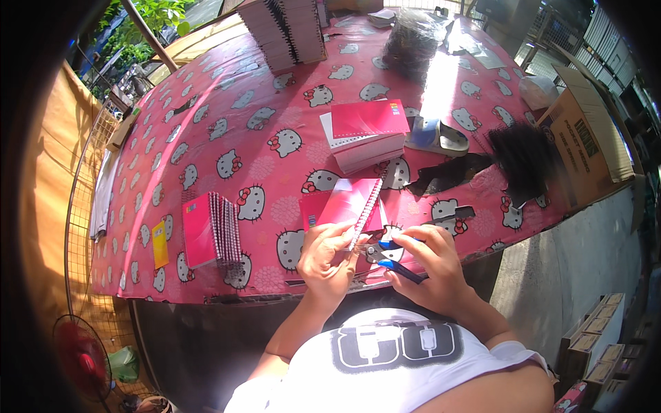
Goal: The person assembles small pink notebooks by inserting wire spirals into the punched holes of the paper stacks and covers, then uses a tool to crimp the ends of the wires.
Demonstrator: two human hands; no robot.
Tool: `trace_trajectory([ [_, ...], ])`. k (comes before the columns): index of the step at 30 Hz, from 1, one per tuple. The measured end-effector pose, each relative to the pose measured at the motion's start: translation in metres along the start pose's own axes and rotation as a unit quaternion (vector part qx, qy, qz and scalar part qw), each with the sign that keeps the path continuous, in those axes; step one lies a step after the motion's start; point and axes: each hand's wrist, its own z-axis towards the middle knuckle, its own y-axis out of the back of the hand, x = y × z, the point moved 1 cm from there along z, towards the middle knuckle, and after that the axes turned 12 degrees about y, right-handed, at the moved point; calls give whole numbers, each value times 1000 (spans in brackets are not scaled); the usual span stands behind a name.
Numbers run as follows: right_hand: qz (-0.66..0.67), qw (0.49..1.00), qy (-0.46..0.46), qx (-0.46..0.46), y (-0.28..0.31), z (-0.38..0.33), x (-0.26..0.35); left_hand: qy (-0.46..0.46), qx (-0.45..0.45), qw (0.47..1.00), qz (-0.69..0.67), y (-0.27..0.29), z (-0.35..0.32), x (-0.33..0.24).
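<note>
Near the front edge of the table, my left hand point(325, 258) is closed on the lower end of a pink spiral notebook point(351, 201). The notebook is tilted, its coil edge facing right. My right hand point(435, 265) grips a pair of blue-handled pliers point(401, 270), thumb and fingers on separate handles. The pliers' jaws are at the coil's lower end, close to my left fingertips; whether they bite the wire cannot be made out. Another pink notebook or cover point(313, 205) lies partly hidden under the held one.
Pink covers and pages point(368, 131) are stacked beyond my hands. Bound notebooks point(206, 230) stand left, beside a yellow packet point(160, 244). Right lie a slipper point(441, 138), black coils point(522, 158) and a carton point(585, 141). Tall notebook piles point(282, 34) and a plastic-wrapped bundle point(412, 40) stand behind.
</note>
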Motion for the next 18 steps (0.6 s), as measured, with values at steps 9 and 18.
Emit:
trace_trajectory([
  [9, 654, 665, -343, 111, -31, -10, -32, -78, -25, 996, 29, 10, 0, 10],
  [18, -122, 977, -135, -110, -2, -25, -122, 132, -526, 826, -155, 183, 23, 62],
])
